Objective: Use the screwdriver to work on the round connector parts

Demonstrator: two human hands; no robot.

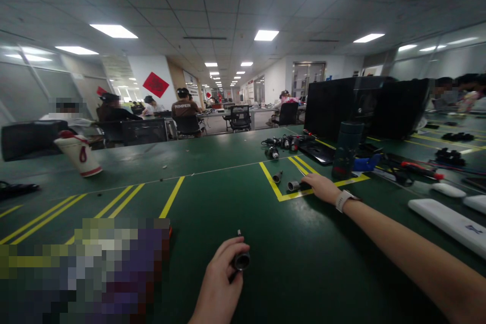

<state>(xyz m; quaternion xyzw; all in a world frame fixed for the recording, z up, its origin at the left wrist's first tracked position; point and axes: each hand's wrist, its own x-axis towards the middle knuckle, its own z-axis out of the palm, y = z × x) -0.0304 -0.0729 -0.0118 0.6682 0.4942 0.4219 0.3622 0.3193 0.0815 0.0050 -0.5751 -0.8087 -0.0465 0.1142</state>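
Observation:
My left hand is closed around a dark, hollow cylindrical metal part. Its round opening faces me, and a thin pin sticks up beyond my fingers. Farther off, my right hand reaches into a yellow-taped area, fingers together at the narrow end of a cup-shaped metal part. That part lies on its side on the green table; my fingers hide where they meet it. Just left of it rests a smaller metal part with a stem.
Behind the taped area are several metal-and-black parts, a dark bottle and a black monitor. White cases lie right. A paper cup stands left; a blurred colourful object is front left. People sit beyond.

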